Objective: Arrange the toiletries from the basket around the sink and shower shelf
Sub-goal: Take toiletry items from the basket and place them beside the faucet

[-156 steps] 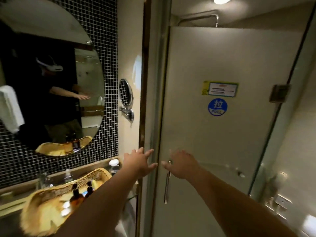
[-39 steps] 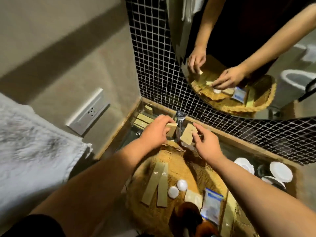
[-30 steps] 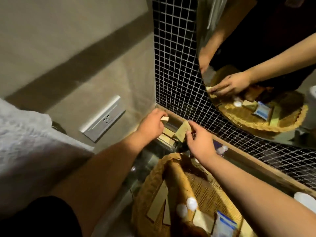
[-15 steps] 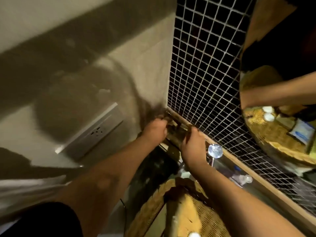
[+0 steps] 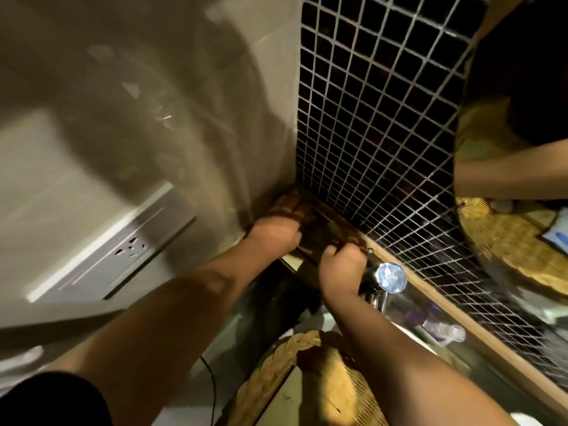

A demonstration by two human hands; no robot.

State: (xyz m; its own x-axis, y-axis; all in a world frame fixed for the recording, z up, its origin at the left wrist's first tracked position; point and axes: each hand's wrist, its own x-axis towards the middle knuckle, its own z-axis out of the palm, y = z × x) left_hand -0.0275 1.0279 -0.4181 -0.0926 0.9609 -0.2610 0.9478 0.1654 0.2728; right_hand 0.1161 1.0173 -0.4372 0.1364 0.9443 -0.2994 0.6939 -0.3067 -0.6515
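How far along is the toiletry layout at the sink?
Done: nothing can be confirmed as placed. In hand: left hand and right hand work flat packets into the back corner of the counter ledge, under the tiled wall. Left: the basket still holds a flat packet; the shower shelf is out of view.

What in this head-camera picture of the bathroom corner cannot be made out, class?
- Head view: flat packets in the corner, dark, covered by the left hand and right hand; grip unclear.
- Wicker basket: contents cut off by bottom edge and forearm.
- Small bottle: blurred.
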